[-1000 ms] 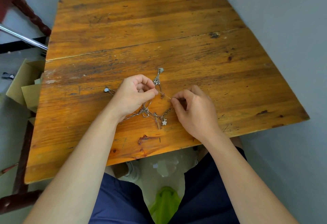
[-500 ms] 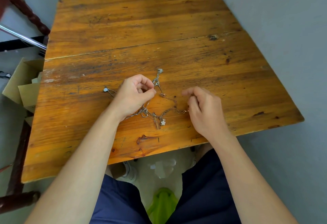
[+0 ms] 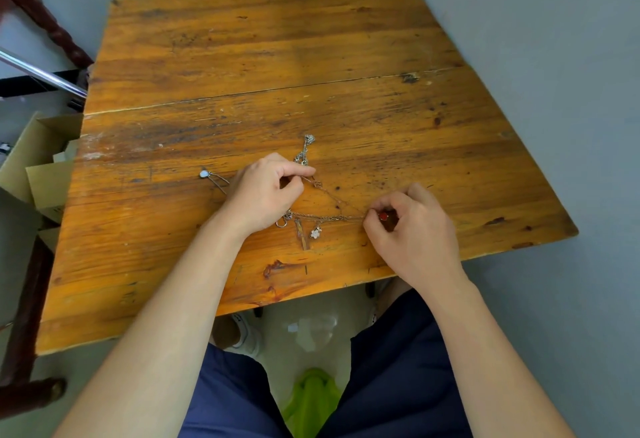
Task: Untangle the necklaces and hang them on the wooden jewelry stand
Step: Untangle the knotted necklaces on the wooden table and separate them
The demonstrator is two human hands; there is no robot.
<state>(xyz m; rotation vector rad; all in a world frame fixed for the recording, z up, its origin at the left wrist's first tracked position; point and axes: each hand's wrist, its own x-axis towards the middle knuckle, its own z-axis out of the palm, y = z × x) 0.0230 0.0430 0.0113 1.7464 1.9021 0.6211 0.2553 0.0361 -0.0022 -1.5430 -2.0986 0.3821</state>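
A tangle of thin silver necklaces (image 3: pixel 323 217) lies on the wooden table (image 3: pixel 263 56) near its front edge. My left hand (image 3: pixel 266 191) pinches a chain at the tangle's upper left. My right hand (image 3: pixel 412 226) pinches the chain's far end, where a small red pendant (image 3: pixel 382 216) shows between its fingers. Two strands run taut between the hands. A white flower charm (image 3: pixel 316 232) hangs off the lower strand. A silver pendant (image 3: pixel 309 139) lies beyond the left hand, and a pale round pendant (image 3: pixel 204 173) lies to its left. No jewelry stand is in view.
The table's right side stands close to a grey wall (image 3: pixel 554 91). Open cardboard boxes (image 3: pixel 38 164) sit on the floor at the left, beside a dark wooden frame (image 3: pixel 31 295) and a metal bar (image 3: pixel 41 72). A green object (image 3: pixel 311 399) lies on the floor between my knees.
My right hand has drawn away to the right, pulling the chain out from the tangle into taut strands. The red pendant now shows in its fingers. My left hand has stayed in place.
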